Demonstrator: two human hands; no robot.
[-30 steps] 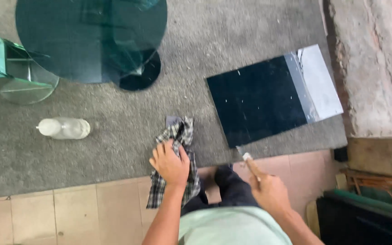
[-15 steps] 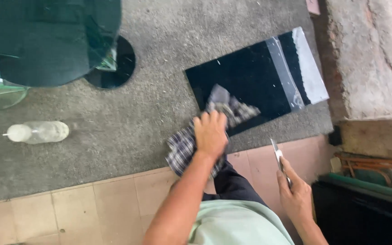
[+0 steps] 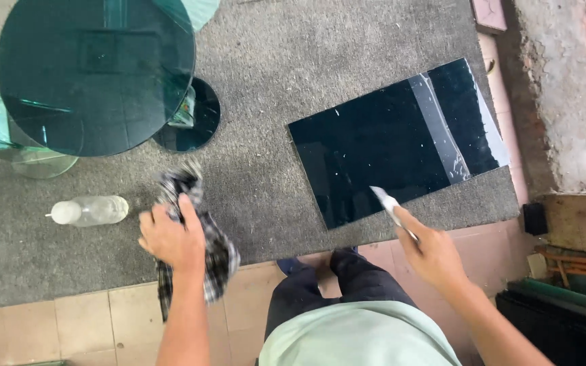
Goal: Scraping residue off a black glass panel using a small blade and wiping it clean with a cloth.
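Checked cloth [image 3: 201,237] now off dark glass panel [image 3: 395,146], possibly scraper [image 3: 391,207] touching it

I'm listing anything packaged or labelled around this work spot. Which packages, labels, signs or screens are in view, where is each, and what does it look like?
Bottle: the only package; lies on its side on the grey carpet, left of the left hand; clear plastic, white cap, no label that I can make out.
Labels, signs, screens: none in view.
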